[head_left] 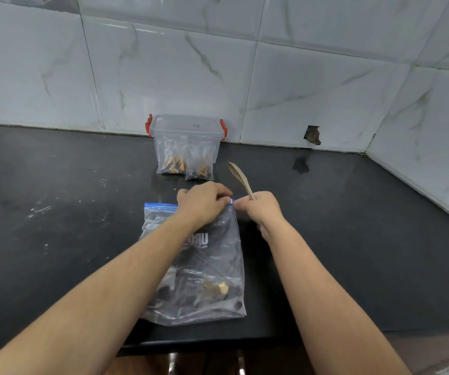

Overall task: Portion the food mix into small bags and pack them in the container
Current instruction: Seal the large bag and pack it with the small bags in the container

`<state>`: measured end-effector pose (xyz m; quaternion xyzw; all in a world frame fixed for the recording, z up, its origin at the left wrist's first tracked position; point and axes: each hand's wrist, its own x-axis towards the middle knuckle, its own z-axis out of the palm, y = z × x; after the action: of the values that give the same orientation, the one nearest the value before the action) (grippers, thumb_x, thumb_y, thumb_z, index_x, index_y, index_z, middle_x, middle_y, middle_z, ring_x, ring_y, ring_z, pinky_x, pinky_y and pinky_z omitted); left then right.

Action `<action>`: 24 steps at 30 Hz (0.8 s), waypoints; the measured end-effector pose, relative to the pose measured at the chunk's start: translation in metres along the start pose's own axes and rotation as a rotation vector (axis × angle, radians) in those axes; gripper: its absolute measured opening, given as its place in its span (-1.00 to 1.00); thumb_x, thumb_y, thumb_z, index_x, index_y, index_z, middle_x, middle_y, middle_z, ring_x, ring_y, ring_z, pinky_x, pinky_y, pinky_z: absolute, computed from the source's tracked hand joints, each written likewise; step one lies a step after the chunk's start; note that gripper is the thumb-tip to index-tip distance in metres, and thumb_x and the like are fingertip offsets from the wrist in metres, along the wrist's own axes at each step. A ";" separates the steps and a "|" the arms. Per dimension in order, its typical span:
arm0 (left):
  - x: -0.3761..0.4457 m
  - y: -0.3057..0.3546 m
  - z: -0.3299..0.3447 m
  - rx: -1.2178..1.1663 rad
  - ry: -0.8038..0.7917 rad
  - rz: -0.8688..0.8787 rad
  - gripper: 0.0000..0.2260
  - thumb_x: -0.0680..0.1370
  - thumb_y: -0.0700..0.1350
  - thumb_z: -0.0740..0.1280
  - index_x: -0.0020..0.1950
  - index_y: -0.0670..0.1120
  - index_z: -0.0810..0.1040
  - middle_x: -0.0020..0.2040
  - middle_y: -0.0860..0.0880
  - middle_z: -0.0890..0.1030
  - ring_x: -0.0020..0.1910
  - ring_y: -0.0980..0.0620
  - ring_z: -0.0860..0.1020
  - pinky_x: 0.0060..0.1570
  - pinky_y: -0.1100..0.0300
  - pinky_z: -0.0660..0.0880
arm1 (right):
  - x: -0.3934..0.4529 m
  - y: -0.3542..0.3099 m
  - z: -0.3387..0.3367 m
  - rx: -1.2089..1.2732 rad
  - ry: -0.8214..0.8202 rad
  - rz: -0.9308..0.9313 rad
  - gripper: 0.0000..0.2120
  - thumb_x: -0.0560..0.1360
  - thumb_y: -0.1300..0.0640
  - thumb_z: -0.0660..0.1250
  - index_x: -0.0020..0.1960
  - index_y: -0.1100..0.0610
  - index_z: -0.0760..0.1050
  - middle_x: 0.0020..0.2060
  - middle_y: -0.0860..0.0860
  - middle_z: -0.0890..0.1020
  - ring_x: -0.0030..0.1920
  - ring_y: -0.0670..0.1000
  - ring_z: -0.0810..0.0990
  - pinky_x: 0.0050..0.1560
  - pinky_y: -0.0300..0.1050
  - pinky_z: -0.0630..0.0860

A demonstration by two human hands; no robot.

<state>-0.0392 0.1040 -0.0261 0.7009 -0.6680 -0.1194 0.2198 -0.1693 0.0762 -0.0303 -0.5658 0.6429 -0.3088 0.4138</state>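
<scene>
At frame centre, the left hand [204, 201] pinches the zip-lock bag [199, 266] top steady on the counter [55, 239] while the right hand [261, 209], fingers curled round a wooden spoon [239, 177], tugs its slider [231, 201], apparently to work the seal.

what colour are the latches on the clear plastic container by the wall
Red, one on each end of the clear plastic container's lid; seen in the head view.

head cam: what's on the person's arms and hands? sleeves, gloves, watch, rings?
Nothing worn that shows. Both forearms are bare right to the bottom edge of the picture, so no sleeve cuffs are in view. The left hand and right hand have no gloves, and there is no watch or band at either wrist. No rings show on the visible fingers; some are hidden.
</scene>
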 end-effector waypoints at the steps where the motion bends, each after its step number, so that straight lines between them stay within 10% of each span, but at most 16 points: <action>1: 0.002 -0.002 -0.002 -0.027 0.012 -0.010 -0.81 0.58 0.07 0.24 0.13 0.19 0.58 0.11 0.17 0.61 0.20 0.05 0.50 0.22 -0.03 0.21 | 0.000 0.000 -0.001 0.059 -0.029 -0.017 -0.87 0.43 0.19 0.42 -0.29 0.07 0.56 -0.25 0.01 0.61 -0.25 -0.05 0.50 -0.31 -0.17 0.41; 5: 0.009 -0.007 -0.009 -0.108 0.017 -0.033 -0.92 0.53 0.06 0.32 -0.04 0.18 0.61 -0.20 0.23 0.54 0.03 0.10 0.52 0.20 -0.03 0.33 | 0.000 -0.003 -0.001 0.105 -0.076 -0.073 -0.79 0.47 0.24 0.34 -0.31 0.04 0.51 -0.38 -0.07 0.47 -0.39 -0.12 0.33 -0.44 -0.25 0.19; 11: 0.017 -0.012 -0.013 -0.084 -0.125 0.051 -0.93 0.57 0.00 0.27 -0.08 0.06 0.52 -0.16 0.13 0.53 0.01 0.01 0.53 0.14 -0.08 0.45 | -0.002 -0.005 0.002 0.023 -0.101 -0.142 -0.81 0.51 0.26 0.27 -0.25 0.07 0.48 -0.23 0.01 0.54 -0.17 -0.02 0.45 -0.14 -0.14 0.41; 16: 0.014 -0.008 -0.022 -0.065 -0.110 0.139 -0.91 0.61 -0.06 0.22 0.01 -0.04 0.49 -0.11 0.02 0.53 -0.08 0.03 0.48 -0.06 0.17 0.37 | -0.005 -0.006 -0.003 0.087 -0.128 -0.296 -0.84 0.55 0.17 0.32 -0.20 0.04 0.56 -0.33 -0.10 0.56 -0.30 -0.19 0.45 -0.34 -0.42 0.36; 24: 0.005 -0.016 -0.033 0.011 -0.106 0.130 -0.88 0.62 -0.08 0.20 0.03 -0.08 0.49 -0.08 0.01 0.52 -0.07 0.03 0.47 -0.05 0.17 0.36 | 0.005 -0.003 -0.005 0.057 0.082 -0.178 -0.84 0.52 0.16 0.32 -0.22 0.02 0.57 -0.20 -0.07 0.62 -0.13 -0.05 0.56 -0.09 -0.10 0.49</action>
<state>-0.0093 0.1046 -0.0042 0.6499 -0.7235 -0.1381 0.1875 -0.1724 0.0702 -0.0264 -0.5955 0.5975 -0.3852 0.3741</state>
